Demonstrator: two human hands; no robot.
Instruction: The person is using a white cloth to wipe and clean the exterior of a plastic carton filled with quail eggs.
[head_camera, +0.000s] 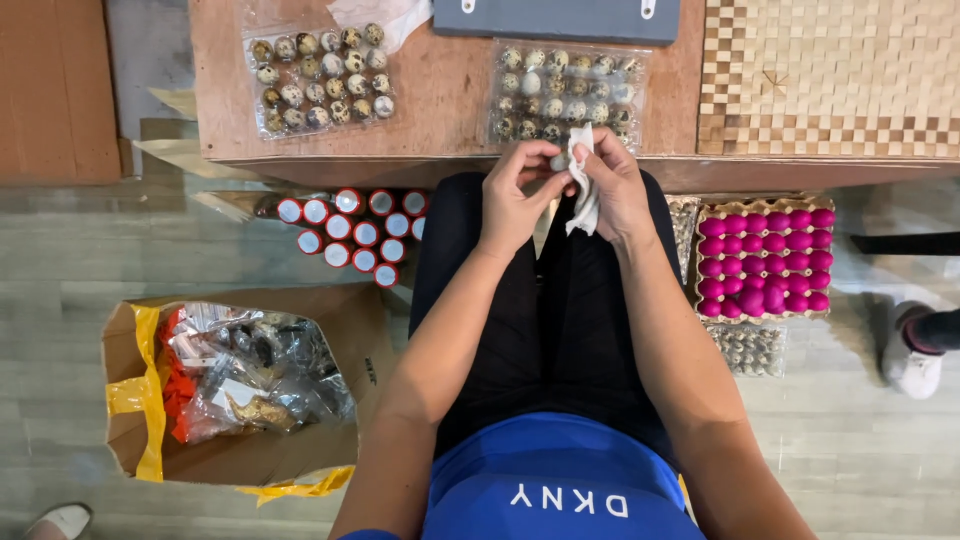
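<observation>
My left hand pinches a small speckled quail egg at its fingertips, just in front of the table edge. My right hand grips a white cloth that hangs down between both hands and touches the egg. Both hands meet above my lap, over black trousers. Straight beyond them on the wooden table lies a clear plastic tray of quail eggs. A second clear tray of quail eggs lies further left on the table.
A cardboard tray of pink eggs sits on the floor at my right, with another quail egg pack below it. Red-capped bottles lie at the left. An open cardboard box with plastic waste stands lower left. Another person's shoe is at the right.
</observation>
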